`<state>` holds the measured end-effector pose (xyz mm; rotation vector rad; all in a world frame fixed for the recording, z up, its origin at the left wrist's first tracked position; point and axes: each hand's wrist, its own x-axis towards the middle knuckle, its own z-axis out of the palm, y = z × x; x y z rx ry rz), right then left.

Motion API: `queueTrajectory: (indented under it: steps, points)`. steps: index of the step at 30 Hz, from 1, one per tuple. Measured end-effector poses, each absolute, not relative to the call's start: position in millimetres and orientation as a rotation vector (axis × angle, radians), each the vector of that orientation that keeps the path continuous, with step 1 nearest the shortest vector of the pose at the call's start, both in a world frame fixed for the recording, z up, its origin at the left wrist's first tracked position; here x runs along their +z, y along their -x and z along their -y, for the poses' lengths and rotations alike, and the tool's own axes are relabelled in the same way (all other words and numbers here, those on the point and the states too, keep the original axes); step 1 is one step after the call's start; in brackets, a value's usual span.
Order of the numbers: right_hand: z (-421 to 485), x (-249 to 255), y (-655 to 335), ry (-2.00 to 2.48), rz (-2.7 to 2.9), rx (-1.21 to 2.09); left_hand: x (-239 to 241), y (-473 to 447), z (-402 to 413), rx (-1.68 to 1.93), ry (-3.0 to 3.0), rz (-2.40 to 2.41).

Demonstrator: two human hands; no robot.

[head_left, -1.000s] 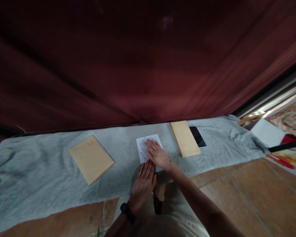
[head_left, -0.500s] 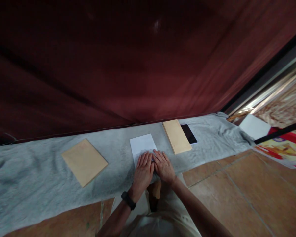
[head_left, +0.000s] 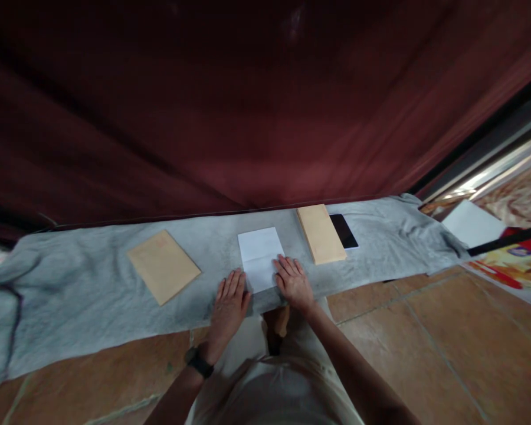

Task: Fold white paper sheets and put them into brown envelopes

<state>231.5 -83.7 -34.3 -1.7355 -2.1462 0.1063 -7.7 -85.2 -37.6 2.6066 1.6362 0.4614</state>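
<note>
A folded white sheet of paper lies on a grey cloth spread over the floor. My left hand rests flat on the cloth at the paper's lower left corner, fingers stretched out. My right hand lies flat at the paper's lower right edge, fingers spread and touching it. Neither hand holds anything. A dark watch sits on my left wrist.
A brown envelope lies left of the paper. A stack of brown envelopes lies to its right, with a black phone beside it. A dark red curtain hangs behind the cloth. White paper and colourful prints lie far right on tiles.
My hands, side by side on the paper's near edge half a second ago, have slid apart to its two lower corners. The left hand has moved off onto the cloth.
</note>
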Motion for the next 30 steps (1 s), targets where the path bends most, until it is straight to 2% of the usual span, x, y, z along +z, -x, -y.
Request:
queueTrajectory:
  steps: [8, 17, 23, 30]
  points:
    - [85.5, -34.0, -232.4, 1.726, 2.136, 0.108, -24.0, -15.9, 90.3, 0.216, -2.743, -1.405]
    - [84.4, -38.7, -233.1, 1.71, 2.122, 0.137, -17.8, -31.0, 84.5, 0.009, -2.729, -1.417]
    - [86.3, -37.7, -237.9, 1.605, 2.127, 0.186, -11.3, -24.8, 74.9, 0.193, -2.643, -1.469]
    - [90.7, -42.6, -257.5, 1.353, 2.134, 0.402, -17.3, -4.5, 70.8, 0.522, -2.439, -1.43]
